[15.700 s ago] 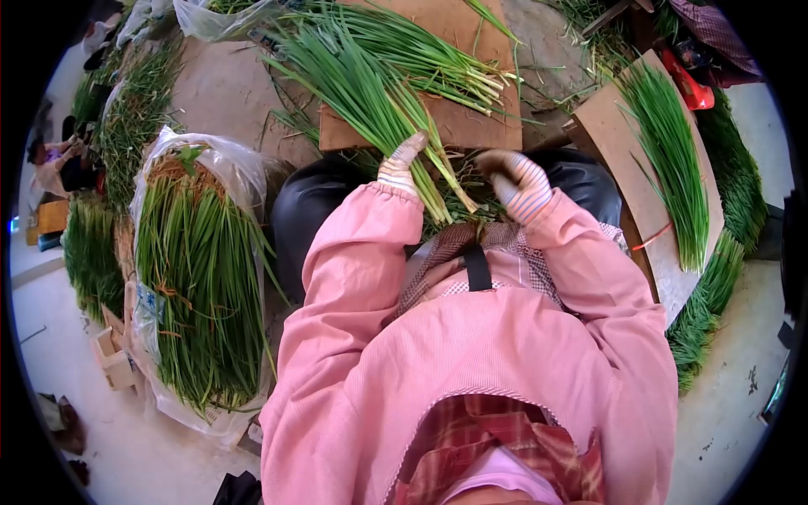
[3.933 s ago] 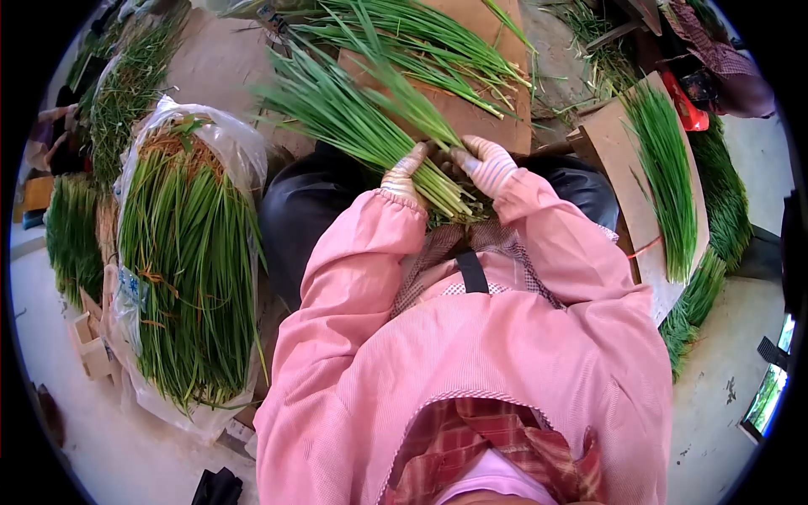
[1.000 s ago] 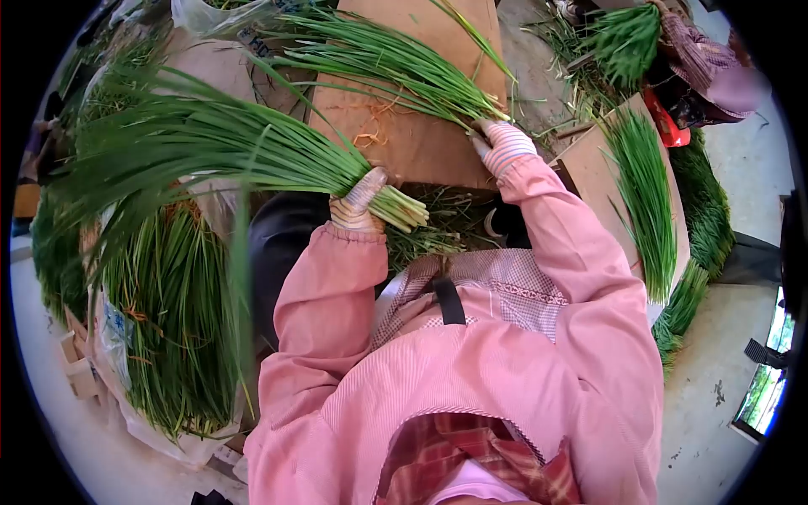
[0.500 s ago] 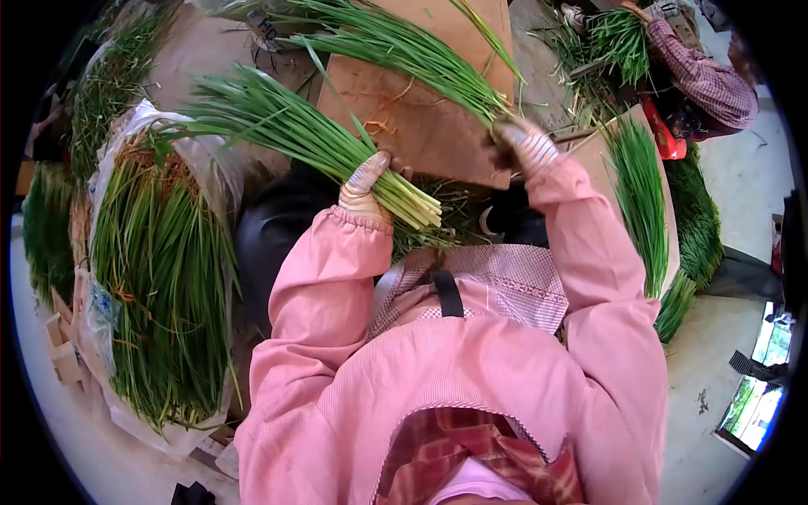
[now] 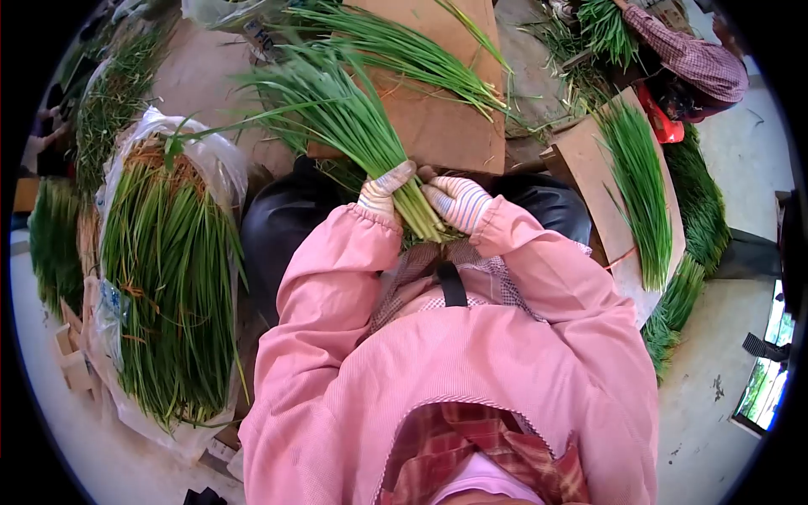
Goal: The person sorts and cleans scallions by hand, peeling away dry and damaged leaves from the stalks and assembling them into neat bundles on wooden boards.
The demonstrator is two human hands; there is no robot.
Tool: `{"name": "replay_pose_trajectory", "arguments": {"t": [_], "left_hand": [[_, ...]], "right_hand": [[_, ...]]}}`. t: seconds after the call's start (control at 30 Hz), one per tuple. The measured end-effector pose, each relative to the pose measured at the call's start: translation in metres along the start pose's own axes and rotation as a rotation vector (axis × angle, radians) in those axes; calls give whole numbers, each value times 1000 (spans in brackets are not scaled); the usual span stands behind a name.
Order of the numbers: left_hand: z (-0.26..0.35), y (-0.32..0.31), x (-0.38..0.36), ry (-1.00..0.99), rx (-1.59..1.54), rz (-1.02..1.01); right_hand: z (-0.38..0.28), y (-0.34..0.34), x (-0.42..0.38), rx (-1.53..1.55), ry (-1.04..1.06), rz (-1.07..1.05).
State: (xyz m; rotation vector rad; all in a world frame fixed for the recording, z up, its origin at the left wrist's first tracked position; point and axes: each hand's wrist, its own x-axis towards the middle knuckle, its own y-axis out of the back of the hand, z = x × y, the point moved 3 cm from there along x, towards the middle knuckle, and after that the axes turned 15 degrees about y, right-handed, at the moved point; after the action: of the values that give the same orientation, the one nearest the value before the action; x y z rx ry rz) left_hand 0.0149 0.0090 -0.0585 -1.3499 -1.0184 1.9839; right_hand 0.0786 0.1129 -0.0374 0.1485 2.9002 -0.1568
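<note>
A bunch of long green chives (image 5: 358,118) rises away from my lap, its pale stem ends pointing down towards me. My left hand (image 5: 389,190), in a striped glove, is wrapped round it near the stems. From the other side my right hand (image 5: 454,200), gloved too, presses against the same stems with its fingers bent. Its fingertips are partly hidden. Beyond my hands, more chives (image 5: 412,55) lie loose across a brown board (image 5: 438,135), their stem ends towards the right.
At left, a plastic bag (image 5: 227,160) holds a large pile of chives (image 5: 172,286). To the right, another bunch (image 5: 640,194) lies on a tilted cardboard sheet (image 5: 581,156). A co-worker's checked sleeve (image 5: 686,50) shows at upper right, beside more greens (image 5: 606,32).
My right hand has left the loose chives on the board and come in to the bunch in my left hand. The bunch has turned more upright.
</note>
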Motion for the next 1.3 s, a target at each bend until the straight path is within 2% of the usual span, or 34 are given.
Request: {"name": "replay_pose_trajectory", "arguments": {"t": [0.07,0.1,0.13,0.2,0.23,0.27,0.3,0.33,0.4,0.47,0.53,0.6,0.67,0.73,0.8,0.87,0.9,0.93,1.0,1.03,1.07,1.13,1.2,1.27,1.3], "left_hand": [[8,-8,-6,-32,-9,-41],[14,-9,-11,-33,19,7],[22,-5,-5,-179,19,-6],[41,-4,-1,-320,-117,-212],[56,6,0,-267,-109,-187],[70,16,0,-213,-101,-161],[72,9,-11,-137,-101,-302],[67,-1,-15,-135,-104,-302],[59,-19,-21,-433,-66,-260],[53,-16,-16,-344,-72,-323],[51,-15,-13,-299,-143,-270],[49,-16,-10,-248,-160,-246],[48,-22,-8,-272,-139,-290],[45,-20,-7,-246,-191,-221],[46,-22,-8,-277,-186,-247],[49,-27,-11,-288,-152,-301],[50,-25,-12,-286,-126,-267],[49,-22,-10,-288,-131,-265],[49,-16,-8,-320,-85,-271],[48,-16,-11,-322,-86,-216],[47,-15,-10,-323,-91,-215],[46,-15,-8,-336,-82,-253],[44,-20,-8,-316,-110,-265],[43,-23,-6,-298,-135,-273],[42,-24,-5,-284,-158,-287]], "right_hand": [[-12,-13,-6,-57,173,8],[-20,-13,-11,-272,135,-101],[-51,-14,-20,-586,207,-200],[-53,-9,-36,-750,166,-354],[-57,-4,-44,-885,30,-547],[-38,12,-50,-870,134,-489],[-32,32,-45,-784,187,-270],[-33,52,-33,-693,238,-54],[-77,81,2,-1102,359,142],[-69,125,39,-1320,451,327],[-61,144,62,-1437,307,379],[-48,153,79,-1443,199,272],[-51,147,78,-1517,183,179],[-57,130,69,-1531,208,142],[-53,113,62,-1569,451,-41],[-39,95,49,-1649,476,-182],[-45,89,40,-1607,705,-108],[-50,92,38,-1607,705,-114],[-62,96,31,-1403,570,-336],[-75,99,31,-1402,555,-337],[-80,110,32,-1346,664,-222],[-75,143,53,-1307,441,16],[-82,159,74,-1354,512,158],[-84,154,88,-1285,477,115],[-81,149,95,-1374,401,47]]}}
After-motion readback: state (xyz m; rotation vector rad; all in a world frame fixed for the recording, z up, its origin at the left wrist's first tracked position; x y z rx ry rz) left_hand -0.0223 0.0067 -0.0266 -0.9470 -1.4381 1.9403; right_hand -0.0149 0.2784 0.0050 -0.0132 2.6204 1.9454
